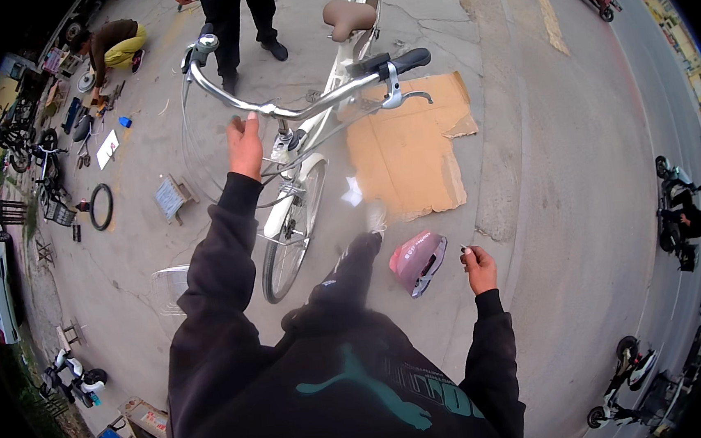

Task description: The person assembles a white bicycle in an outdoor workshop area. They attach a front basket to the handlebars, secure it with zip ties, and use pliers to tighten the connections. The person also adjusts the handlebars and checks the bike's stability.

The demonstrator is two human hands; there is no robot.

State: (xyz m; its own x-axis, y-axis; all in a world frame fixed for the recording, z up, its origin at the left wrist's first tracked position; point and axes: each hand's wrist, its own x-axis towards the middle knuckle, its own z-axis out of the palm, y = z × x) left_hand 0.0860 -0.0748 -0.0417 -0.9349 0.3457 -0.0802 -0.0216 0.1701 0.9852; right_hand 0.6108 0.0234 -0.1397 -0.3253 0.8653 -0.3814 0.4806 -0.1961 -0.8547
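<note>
A white bicycle (308,173) stands upright in front of me, its curved silver handlebar (309,105) turned toward me and its brown saddle (349,19) farther back. My left hand (245,146) has its fingers curled at the middle of the handlebar, thumb up against the bar. Loose grey cables (190,141) loop down beside it. Off to the right and lower, my right hand (480,270) pinches a small metal piece (464,248), too small to name. A pink-purple bag (418,261) lies on the ground left of that hand.
Flattened cardboard (403,153) lies right of the bicycle. A person in dark trousers (240,22) stands beyond the handlebar; another (113,48) crouches far left near scattered tools. A wire basket (171,287), a small stool (174,198) and a tyre (102,207) are on the left.
</note>
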